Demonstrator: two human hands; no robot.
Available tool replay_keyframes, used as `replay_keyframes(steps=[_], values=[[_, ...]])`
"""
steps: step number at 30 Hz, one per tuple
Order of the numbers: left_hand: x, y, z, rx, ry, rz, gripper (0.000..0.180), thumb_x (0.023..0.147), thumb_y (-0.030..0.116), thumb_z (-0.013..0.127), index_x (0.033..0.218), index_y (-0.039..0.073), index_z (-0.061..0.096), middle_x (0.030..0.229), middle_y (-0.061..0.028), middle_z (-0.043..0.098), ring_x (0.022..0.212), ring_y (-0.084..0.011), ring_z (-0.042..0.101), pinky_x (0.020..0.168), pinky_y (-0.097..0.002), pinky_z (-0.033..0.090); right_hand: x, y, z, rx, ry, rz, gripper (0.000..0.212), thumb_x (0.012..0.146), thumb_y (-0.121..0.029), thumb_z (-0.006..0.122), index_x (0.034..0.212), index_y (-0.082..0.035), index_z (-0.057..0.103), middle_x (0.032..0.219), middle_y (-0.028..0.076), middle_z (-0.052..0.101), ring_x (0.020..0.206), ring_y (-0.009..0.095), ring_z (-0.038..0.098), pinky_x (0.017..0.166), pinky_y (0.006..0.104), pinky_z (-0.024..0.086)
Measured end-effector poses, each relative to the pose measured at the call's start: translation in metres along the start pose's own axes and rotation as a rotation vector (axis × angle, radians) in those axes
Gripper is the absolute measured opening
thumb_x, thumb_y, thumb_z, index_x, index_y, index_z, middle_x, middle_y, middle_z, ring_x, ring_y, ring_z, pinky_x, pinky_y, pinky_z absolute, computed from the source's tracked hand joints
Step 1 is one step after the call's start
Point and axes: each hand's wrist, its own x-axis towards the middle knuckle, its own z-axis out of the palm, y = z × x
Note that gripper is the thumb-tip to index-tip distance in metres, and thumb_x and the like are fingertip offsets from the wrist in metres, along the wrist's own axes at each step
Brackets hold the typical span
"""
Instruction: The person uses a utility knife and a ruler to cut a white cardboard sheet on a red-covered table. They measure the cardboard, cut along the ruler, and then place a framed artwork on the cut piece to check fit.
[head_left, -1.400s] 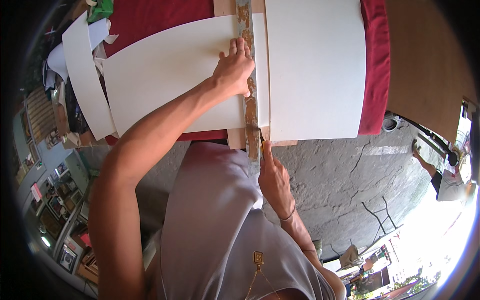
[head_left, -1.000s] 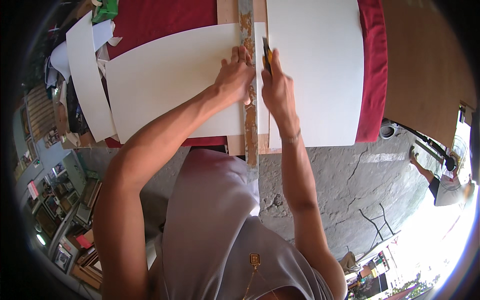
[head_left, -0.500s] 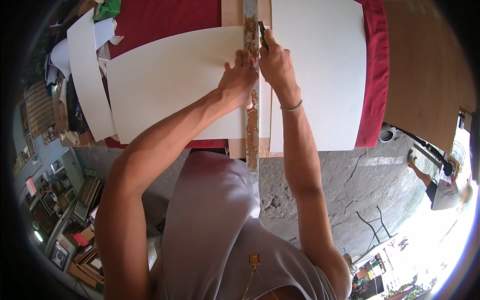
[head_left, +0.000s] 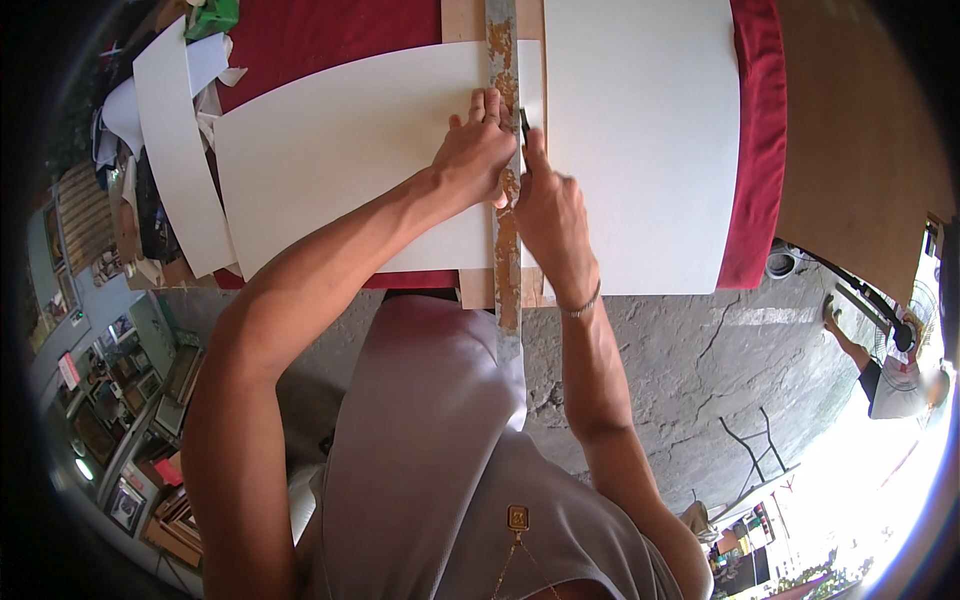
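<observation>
Your left hand bears down on the worn metal bar, fingers reaching over it rather than wrapped round, probably to keep it from sliding on the white sheet. That sheet lies under the bar, near its right end. Your right hand is closed around the knife, index finger stretched along it, likely for control, with the blade beside the bar's right edge, which seems to act as its guide. The wooden board underneath presumably shields the red cloth. Any mark on your pendant is too small to read.
</observation>
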Motion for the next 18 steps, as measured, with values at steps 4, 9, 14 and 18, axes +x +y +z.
replay_keyframes(steps=[4,9,14,18], values=[[-0.001,0.004,-0.007,0.014,-0.048,-0.032,0.115,0.048,0.028,0.092,0.133,-0.019,0.032,0.144,-0.0396,0.024,0.137,-0.0478,0.026,0.100,-0.0548,0.045,-0.045,-0.001,-0.002,0.001,-0.032,0.071,0.050,0.088,-0.001,0.049,0.137,0.001,0.041,0.073,0.029,0.061,0.068,0.046,0.062,0.060,0.0532,0.046],[0.000,0.005,-0.006,0.007,-0.056,-0.051,0.115,0.049,0.030,0.092,0.134,-0.018,0.032,0.143,-0.0396,0.024,0.137,-0.0474,0.026,0.102,-0.0540,0.043,-0.100,0.007,0.003,-0.002,-0.091,0.131,0.054,0.089,-0.003,0.050,0.142,-0.002,0.037,0.070,0.027,0.060,0.063,0.043,0.061,0.057,0.0517,0.045],[-0.001,0.006,-0.007,-0.015,-0.055,-0.062,0.116,0.048,0.029,0.093,0.134,-0.018,0.031,0.144,-0.0392,0.023,0.138,-0.0468,0.025,0.104,-0.0529,0.042,-0.151,0.012,0.004,-0.037,-0.130,0.142,0.061,0.089,-0.001,0.049,0.146,-0.003,0.029,0.069,0.023,0.057,0.057,0.040,0.058,0.052,0.0486,0.046],[-0.002,0.006,-0.006,-0.022,-0.054,-0.067,0.117,0.048,0.028,0.092,0.136,-0.018,0.029,0.144,-0.0385,0.023,0.138,-0.0466,0.024,0.107,-0.0502,0.040,-0.180,0.015,0.003,-0.084,-0.195,0.187,0.068,0.085,0.000,0.051,0.148,-0.006,0.027,0.069,0.021,0.056,0.057,0.039,0.058,0.050,0.0481,0.047]])
